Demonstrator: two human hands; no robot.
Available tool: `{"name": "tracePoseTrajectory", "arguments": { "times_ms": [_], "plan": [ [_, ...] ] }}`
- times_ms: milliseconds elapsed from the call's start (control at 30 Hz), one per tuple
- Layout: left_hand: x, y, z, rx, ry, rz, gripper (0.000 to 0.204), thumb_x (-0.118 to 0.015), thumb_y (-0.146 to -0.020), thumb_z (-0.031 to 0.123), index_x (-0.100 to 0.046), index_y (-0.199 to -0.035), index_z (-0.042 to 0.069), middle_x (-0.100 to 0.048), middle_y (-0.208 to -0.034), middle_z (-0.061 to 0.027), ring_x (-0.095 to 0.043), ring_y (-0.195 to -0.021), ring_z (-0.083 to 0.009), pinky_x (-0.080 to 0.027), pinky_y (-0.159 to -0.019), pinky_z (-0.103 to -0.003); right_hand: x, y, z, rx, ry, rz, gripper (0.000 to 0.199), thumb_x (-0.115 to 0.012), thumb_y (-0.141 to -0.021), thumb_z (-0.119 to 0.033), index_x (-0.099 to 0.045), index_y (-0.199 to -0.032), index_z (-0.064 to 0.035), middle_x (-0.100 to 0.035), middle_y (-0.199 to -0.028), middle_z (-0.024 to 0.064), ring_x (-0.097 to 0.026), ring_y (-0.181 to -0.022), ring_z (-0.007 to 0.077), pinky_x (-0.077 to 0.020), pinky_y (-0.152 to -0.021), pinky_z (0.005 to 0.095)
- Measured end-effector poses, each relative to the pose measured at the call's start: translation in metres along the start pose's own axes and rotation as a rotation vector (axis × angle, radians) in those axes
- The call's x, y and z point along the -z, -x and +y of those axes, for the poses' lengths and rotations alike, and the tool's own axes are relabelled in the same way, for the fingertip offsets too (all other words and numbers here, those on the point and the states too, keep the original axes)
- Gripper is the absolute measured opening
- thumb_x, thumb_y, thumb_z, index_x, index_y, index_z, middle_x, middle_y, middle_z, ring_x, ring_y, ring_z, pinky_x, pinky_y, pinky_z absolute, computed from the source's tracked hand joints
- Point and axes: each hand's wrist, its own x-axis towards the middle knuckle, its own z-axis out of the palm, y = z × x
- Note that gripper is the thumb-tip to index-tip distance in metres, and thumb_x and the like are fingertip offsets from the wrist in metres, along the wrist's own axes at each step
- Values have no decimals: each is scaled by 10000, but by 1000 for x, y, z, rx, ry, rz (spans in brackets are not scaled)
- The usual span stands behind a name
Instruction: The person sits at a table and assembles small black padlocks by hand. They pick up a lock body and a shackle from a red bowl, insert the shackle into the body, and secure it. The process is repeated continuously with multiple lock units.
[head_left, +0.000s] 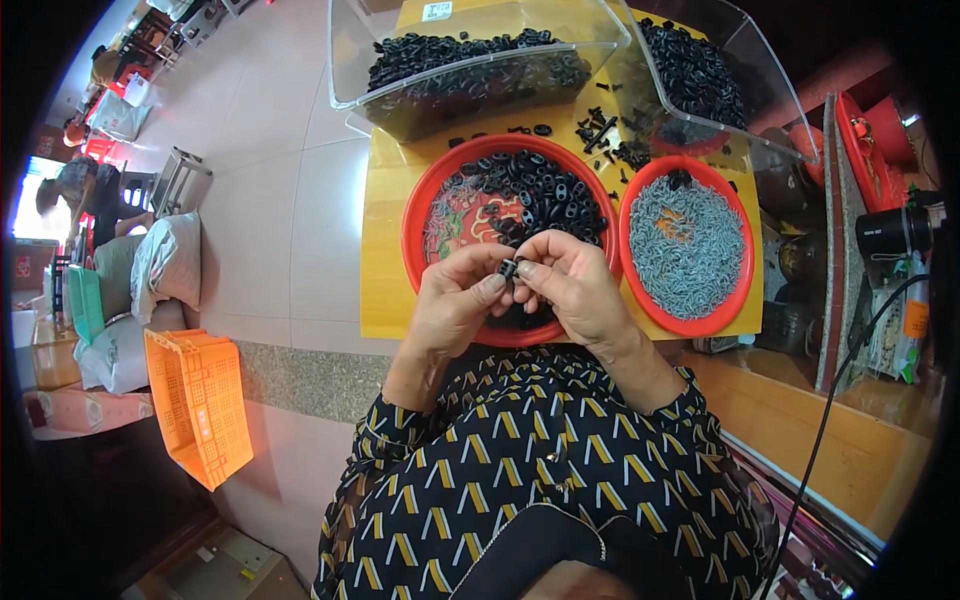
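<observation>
Black pc (509,268), prob. plastic; L hand (458,296), R hand (568,283) pinching.

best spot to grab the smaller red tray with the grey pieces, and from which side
Probably by the smaller red tray's raised rim, at its near and right edges, coming from the near right. Its left edge sits close against the bigger red tray, leaving little finger room. Keep it level: the grey pieces lie loose.

Two trays (410,218) lie on the table (381,262) before two bins (480,96).
</observation>
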Motion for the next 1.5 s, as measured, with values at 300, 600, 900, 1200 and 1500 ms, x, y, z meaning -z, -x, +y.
{"name": "tracePoseTrajectory", "arguments": {
  "times_ms": [300, 600, 900, 1200, 1500],
  "plan": [
    [12, 2, -2, -47, 122, 7, 288, -588, -777, 14, -528, -1057, -20, -553, -806, -55, -516, -663, -118, -422, -580, -226, -4, 6, -8, 3, 281, 126, 103, -558, -775, -18, -525, -867, 13, -555, -723, 20, -528, -592, 52, -424, -493, 176],
    [12, 5, -5, -74, 108, -39, 287, -603, -774, 27, -538, -1050, -17, -545, -795, -42, -512, -664, -114, -420, -580, -225, -10, 9, -4, 84, 412, 128, 78, -566, -767, -4, -525, -829, 20, -553, -730, 5, -501, -640, 18, -424, -549, 173],
    [10, 8, -5, -99, -27, -10, 292, -607, -770, 20, -537, -1051, -12, -540, -776, -18, -512, -657, -87, -431, -590, -206, -10, 9, -2, 122, 472, 138, 84, -570, -765, 0, -529, -838, 5, -538, -676, 7, -517, -551, 31, -408, -456, 149],
    [5, 9, -3, -111, -154, -32, 300, -599, -771, 11, -528, -1061, -17, -546, -792, -13, -515, -671, -69, -432, -599, -193, -12, 10, -4, 120, 500, 118, 73, -570, -763, -2, -533, -826, 2, -541, -684, 7, -518, -554, 30, -412, -462, 151],
    [4, 12, -2, -136, -238, 14, 277, -568, -791, 6, -526, -1064, -21, -579, -813, -35, -523, -664, -74, -436, -603, -194, -3, 4, -7, -22, 145, -40, 68, -579, -782, -6, -548, -839, 14, -570, -725, 31, -555, -618, 72, -467, -524, 180]
  ]
}}
